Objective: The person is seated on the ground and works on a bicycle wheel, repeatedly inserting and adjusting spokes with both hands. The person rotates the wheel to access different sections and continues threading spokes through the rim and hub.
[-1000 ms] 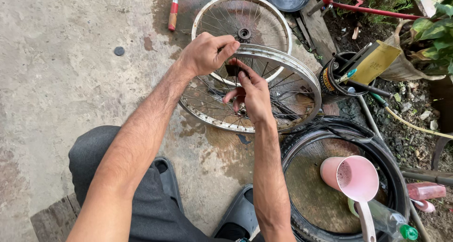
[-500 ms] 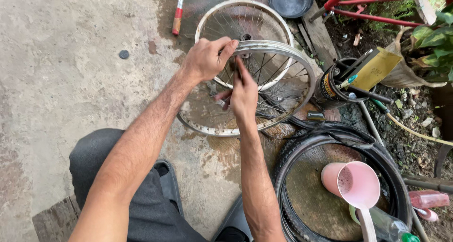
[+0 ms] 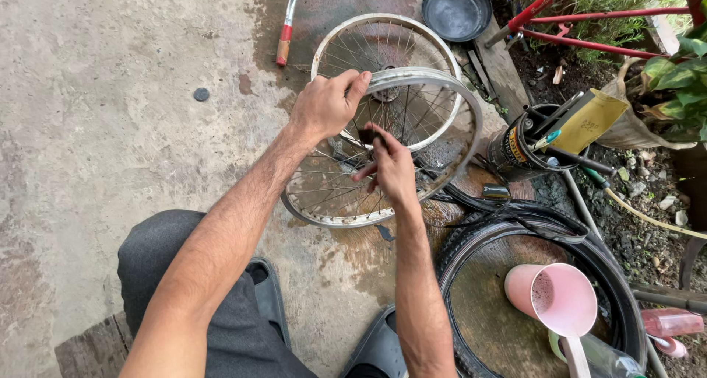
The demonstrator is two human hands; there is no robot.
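Left hand point(image 3: 324, 105) grips wheel rim point(image 3: 449, 91) | pink jug point(image 3: 556, 298) in tire point(image 3: 618, 289)

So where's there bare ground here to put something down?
Bare concrete lies left of the two rims, broken only by a small dark disc. A wet patch sits between the near rim, the tyre and the sandals. The right is crowded: pink jug, tool can, pan, red frame.
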